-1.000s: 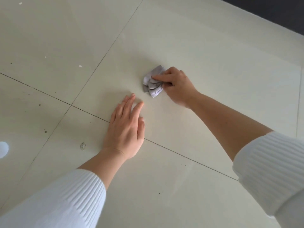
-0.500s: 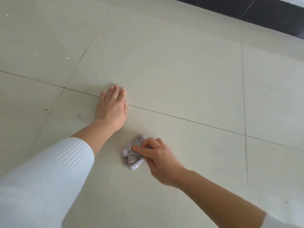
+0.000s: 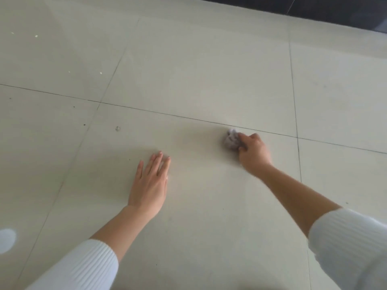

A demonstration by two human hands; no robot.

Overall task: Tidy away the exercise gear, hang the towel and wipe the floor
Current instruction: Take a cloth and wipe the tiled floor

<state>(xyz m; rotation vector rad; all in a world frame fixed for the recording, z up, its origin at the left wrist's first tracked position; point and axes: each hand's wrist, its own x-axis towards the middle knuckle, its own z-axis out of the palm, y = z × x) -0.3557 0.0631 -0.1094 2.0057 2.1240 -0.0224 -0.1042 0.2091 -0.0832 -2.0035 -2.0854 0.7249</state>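
Observation:
A crumpled grey cloth [image 3: 231, 140] is pressed on the pale tiled floor [image 3: 199, 70], just below a tile joint right of centre. My right hand [image 3: 252, 154] grips the cloth from its right side, arm stretched forward. My left hand [image 3: 151, 183] lies flat on the floor to the left, palm down, fingers together and extended, holding nothing. The cloth looks blurred.
A small bit of debris [image 3: 118, 128] lies on the floor left of centre, with a few dark specks [image 3: 84, 124] and pale crumbs [image 3: 100, 73] further left. A dark strip [image 3: 335, 11] runs along the top right edge. A bright light spot [image 3: 7, 239] shows at lower left.
My right hand has swept the cloth from close in front of me out to the right and away. My left hand has shifted nearer and stays flat on the floor.

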